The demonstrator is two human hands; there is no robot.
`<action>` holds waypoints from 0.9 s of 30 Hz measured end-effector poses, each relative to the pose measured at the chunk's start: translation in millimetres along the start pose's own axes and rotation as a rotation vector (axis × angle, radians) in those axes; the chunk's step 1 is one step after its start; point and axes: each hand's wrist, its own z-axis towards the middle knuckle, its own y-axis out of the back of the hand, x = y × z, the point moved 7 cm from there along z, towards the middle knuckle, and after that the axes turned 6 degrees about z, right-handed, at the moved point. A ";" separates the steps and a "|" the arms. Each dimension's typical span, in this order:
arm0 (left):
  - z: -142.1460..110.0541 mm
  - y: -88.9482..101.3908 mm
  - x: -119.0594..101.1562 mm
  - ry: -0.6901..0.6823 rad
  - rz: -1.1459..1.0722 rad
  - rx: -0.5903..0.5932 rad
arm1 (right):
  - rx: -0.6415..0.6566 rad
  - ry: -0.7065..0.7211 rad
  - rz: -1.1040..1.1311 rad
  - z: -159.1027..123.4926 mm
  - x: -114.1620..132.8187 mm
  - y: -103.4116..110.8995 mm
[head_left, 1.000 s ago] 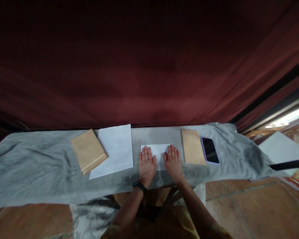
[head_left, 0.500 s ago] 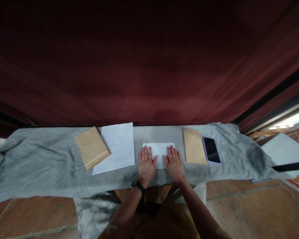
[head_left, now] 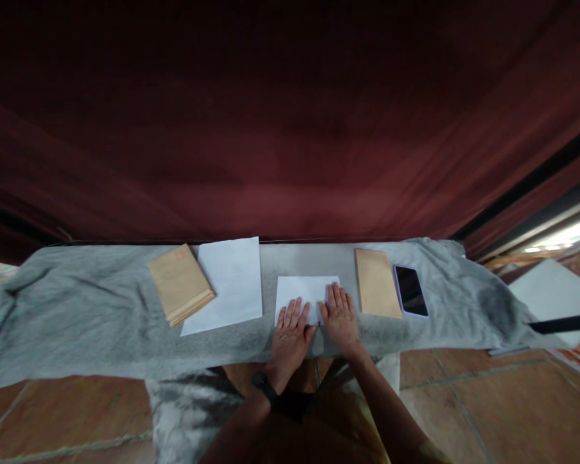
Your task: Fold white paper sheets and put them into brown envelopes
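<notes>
A folded white sheet of paper (head_left: 299, 287) lies flat on the grey cloth in front of me. My left hand (head_left: 290, 335) rests palm down on its near left part, fingers stretched out over the lower edge. On the right part of the same sheet, my right hand (head_left: 339, 319) lies flat with its fingertips close to the far right corner. Both thumbs point inward near the sheet's lower edge. A black band (head_left: 265, 386) sits on my left wrist.
To the left, a stack of brown envelopes (head_left: 181, 280) overlaps larger white paper (head_left: 234, 277). At right lie a brown envelope (head_left: 377, 283) and a phone (head_left: 410, 291) in a pale purple case. Grey cloth (head_left: 91, 309) covers the narrow bench; a dark red curtain (head_left: 290, 161) hangs behind.
My left hand has slid nearer to me, from the sheet's far left part down to its lower edge. The right hand has barely moved.
</notes>
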 end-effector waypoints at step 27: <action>-20.6 5.7 15.5 0.086 -0.005 0.025 | 0.090 0.029 0.003 -53.9 15.6 15.5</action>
